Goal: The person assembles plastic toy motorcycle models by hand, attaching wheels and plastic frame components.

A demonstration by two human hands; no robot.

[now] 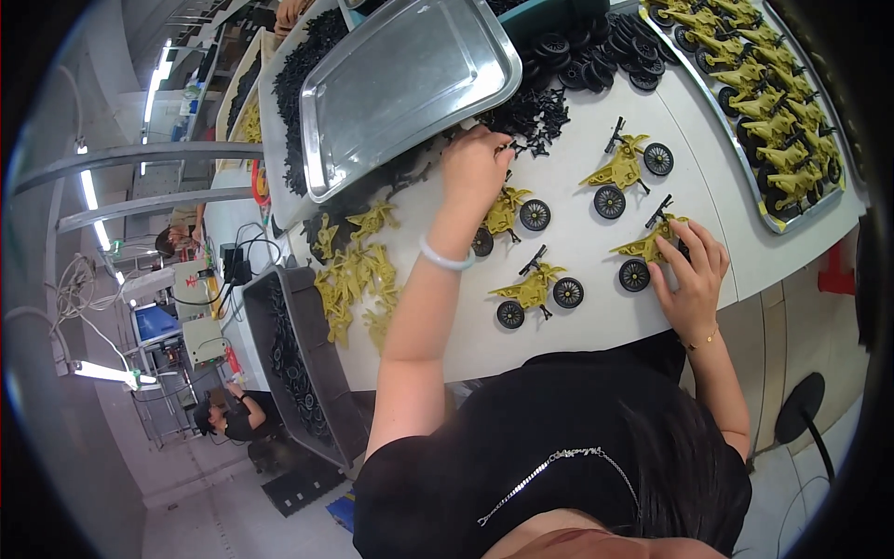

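My left hand (477, 166) reaches to a heap of small black plastic parts (533, 116), its fingers closed in a pinch. What lies between those fingertips is too small to make out. Closer to me, my right hand (694, 279) grips a yellow-green toy motorcycle (643, 248) with black wheels and handlebar, thumb and fingers around its rear end. Three similar toy motorcycles stand nearby: one at the far right (622, 170), one in the near middle (531, 290), and one beside my left wrist (504, 214), partly hidden by the arm.
Loose yellow-green bodies (358, 279) lie left of my forearm. A metal tray (410, 84) rests over black parts at the back. Black wheels (605, 56) pile up behind. A tray of assembled toys (778, 112) stands right; a grey bin (307, 373) sits left. Other people work far left.
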